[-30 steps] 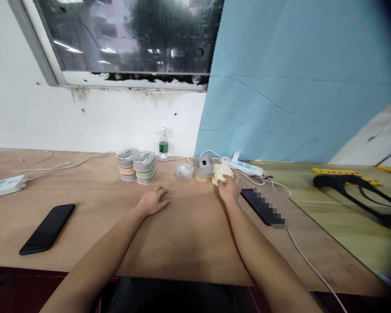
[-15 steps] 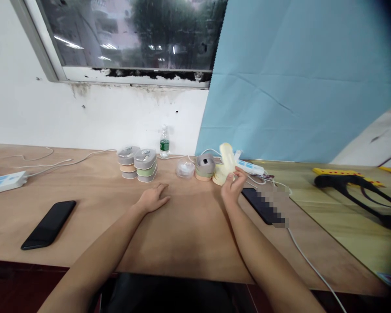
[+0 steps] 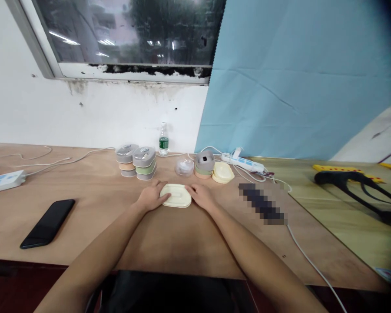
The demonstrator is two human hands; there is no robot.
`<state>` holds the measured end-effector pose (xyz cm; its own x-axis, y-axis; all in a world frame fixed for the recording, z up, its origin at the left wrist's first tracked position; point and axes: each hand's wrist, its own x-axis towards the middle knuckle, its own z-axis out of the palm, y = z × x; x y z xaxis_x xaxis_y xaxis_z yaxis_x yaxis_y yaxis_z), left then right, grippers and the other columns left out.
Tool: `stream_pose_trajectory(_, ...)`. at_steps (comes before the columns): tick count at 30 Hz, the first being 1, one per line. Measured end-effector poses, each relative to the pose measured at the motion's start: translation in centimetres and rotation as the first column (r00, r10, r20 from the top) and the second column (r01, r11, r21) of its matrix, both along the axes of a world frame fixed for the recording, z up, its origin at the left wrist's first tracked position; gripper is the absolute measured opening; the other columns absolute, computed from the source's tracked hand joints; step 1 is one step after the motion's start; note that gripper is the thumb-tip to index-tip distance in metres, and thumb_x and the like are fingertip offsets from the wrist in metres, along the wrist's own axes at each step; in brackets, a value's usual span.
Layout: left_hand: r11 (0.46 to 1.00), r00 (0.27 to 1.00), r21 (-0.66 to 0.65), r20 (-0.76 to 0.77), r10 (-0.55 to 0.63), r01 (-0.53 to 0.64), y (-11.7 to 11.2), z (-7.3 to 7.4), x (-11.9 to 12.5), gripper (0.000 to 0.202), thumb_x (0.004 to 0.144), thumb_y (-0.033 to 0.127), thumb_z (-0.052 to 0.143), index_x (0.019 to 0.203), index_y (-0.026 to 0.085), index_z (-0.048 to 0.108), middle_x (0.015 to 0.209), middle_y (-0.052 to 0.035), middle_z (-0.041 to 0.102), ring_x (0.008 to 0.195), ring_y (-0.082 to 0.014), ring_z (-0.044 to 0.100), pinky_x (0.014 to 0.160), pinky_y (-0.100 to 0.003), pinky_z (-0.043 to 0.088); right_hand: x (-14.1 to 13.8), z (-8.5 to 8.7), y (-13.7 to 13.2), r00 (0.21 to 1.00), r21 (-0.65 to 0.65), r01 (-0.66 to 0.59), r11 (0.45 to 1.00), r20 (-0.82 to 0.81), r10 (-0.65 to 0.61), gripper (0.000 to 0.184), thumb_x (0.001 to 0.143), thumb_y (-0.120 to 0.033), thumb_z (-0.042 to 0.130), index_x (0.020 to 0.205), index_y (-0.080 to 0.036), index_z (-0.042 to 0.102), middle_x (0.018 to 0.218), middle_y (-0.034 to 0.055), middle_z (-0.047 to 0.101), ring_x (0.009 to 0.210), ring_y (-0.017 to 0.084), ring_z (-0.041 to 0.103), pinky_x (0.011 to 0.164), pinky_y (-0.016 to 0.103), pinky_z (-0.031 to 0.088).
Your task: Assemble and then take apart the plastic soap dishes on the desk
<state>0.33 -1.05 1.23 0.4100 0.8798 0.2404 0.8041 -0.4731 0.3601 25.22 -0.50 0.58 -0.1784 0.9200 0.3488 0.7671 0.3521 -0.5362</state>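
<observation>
A cream plastic lid, rounded and shallow, lies between my two hands at the middle of the table. My left hand grips its left end, the thumb resting on top and the fingers at the far side. At the right end, my right hand is closed on the edge with its fingertips. More cream plastic pieces are stacked behind and to the right. Beside them stands a pile of grey, green and orange trays. A clear plastic piece sits left of that pile.
Two stacks of lidded boxes stand at the back left, near a water bottle. A black phone lies at the left. Power strips with white cables are on both sides. A black strap-like object rests far right.
My right hand has brought the cream lid from the stack at the right to the middle, laying it flatter. My left hand, before resting on the table, now holds its left end.
</observation>
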Motion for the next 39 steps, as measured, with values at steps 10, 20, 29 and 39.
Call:
stream_pose_trajectory(10, 0.998, 0.999, -0.053, -0.008, -0.033, 0.033, 0.4, -0.2, -0.2, 0.042, 0.090, 0.051, 0.041, 0.120, 0.026, 0.057, 0.116, -0.0064, 0.057, 0.101, -0.0223, 0.060, 0.087, -0.033, 0.047, 3.6, 0.9, 2.5, 0.953, 0.412, 0.303, 0.859, -0.136, -0.270, 0.035, 0.087, -0.037, 0.046, 0.113, -0.017, 0.059, 0.113, 0.0134, 0.057, 0.101, 0.023, 0.055, 0.083, 0.035, 0.044)
stream_pose_trajectory(20, 0.998, 0.999, -0.042, -0.006, -0.046, 0.046, 0.3, 0.1, -0.2, 0.040, 0.090, 0.052, 0.041, 0.115, 0.025, 0.059, 0.111, -0.0062, 0.060, 0.095, -0.0219, 0.061, 0.079, -0.032, 0.048, 5.2, 0.8, 5.8, 0.869, 0.525, 0.408, 0.747, 0.026, -0.494, 0.039, 0.092, -0.034, 0.041, 0.127, -0.024, 0.054, 0.145, 0.0143, 0.032, 0.130, 0.031, 0.033, 0.105, 0.055, 0.024)
stream_pose_trajectory(29, 0.996, 0.999, -0.080, 0.018, -0.048, 0.049, 0.3, 0.1, -0.2, 0.040, 0.090, 0.050, 0.042, 0.117, 0.024, 0.057, 0.113, -0.0064, 0.060, 0.093, -0.0206, 0.062, 0.082, -0.032, 0.047, 6.2, 0.4, 5.1, 0.938, 0.547, 0.346, 0.762, -0.203, -0.281, 0.022, 0.093, -0.033, 0.040, 0.093, -0.018, 0.056, 0.126, 0.0161, 0.053, 0.122, 0.025, 0.046, 0.101, 0.044, 0.036)
stream_pose_trajectory(39, 1.000, 0.943, 0.023, 0.332, 0.003, -0.011, -0.5, 1.0, -0.5, 0.074, 0.090, 0.049, 0.046, 0.149, 0.019, 0.012, 0.129, -0.0122, 0.055, 0.086, -0.0198, 0.061, 0.081, -0.034, 0.048, -1.5, 0.5, -1.7, 0.826, 0.290, 0.224, 0.931, -0.562, -0.023, 0.031, 0.093, -0.049, 0.033, 0.099, -0.022, 0.045, 0.083, 0.0035, 0.055, 0.075, 0.018, 0.055, 0.068, 0.030, 0.047)
